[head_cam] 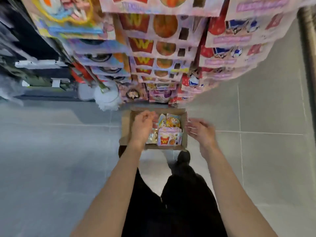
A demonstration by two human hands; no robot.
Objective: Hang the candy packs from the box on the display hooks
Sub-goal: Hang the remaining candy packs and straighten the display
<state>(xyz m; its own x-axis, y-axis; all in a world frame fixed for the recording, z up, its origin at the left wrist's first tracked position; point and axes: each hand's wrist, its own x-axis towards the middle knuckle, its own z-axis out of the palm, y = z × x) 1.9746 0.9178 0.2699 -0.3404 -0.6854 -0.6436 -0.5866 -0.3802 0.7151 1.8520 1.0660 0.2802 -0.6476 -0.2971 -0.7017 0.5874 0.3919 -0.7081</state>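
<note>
A brown cardboard box (184, 117) stands open on the tiled floor below the display. Inside it lie candy packs: a pink pack with a fries picture (169, 138), a yellow pack (169, 121) behind it and a clear gold one (152, 136) at the left. My left hand (142, 126) hovers over the box's left half, fingers loosely curled, holding nothing. My right hand (201, 130) hangs just outside the box's right wall, fingers relaxed and empty. Rows of hung candy packs (153, 47) fill the display above.
More pink packs (236, 41) hang on the right column, colourful ones (95, 50) on the left. A white fluffy mop head (106, 96) leans left of the display's foot. Dark shelving (34, 53) runs along the far left. My dark shoe (183, 157) stands behind the box.
</note>
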